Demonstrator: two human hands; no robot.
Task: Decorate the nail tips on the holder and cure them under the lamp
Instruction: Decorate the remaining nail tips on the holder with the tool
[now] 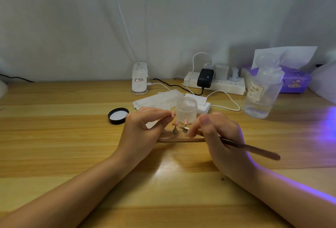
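Nearest, both forearms rest on the wooden table (54,136), which looks meant to steady the fine work; the wrists converge on the holder (180,139), a small flat wooden base lying between the two hands.

The right hand (218,133) pinches a brush (251,147) low on its shaft, pen-fashion, fingers curled narrow round it; the handle trails off toward 4 o'clock, the working end points toward 10 o'clock and sits at or just beside the nail tips (181,123), though blur keeps me from telling whether it touches one. A low grip like that probably gives control over small strokes.

The left hand (143,129) is at 9 o'clock of the holder, finger and thumb closed together on what seems to be a pink nail tip, held just above the row; whether it still sits on its stand I cannot tell. That would keep the piece from turning under the brush.

So the task's things lie directly between the two grips, the upright pink tips on their small stands just beyond the fingertips at 12 o'clock.

Just behind them stands an open frosted jar (187,109), close for dipping I judge; its black lid (118,116) lies upturned at 10 o'clock, white wipes (154,98) beyond.

Farther back, at 1 o'clock, a power strip (227,86); at 2 o'clock a clear bottle (261,95); violet light spills in from 3 o'clock, probably the curing lamp, itself out of view.
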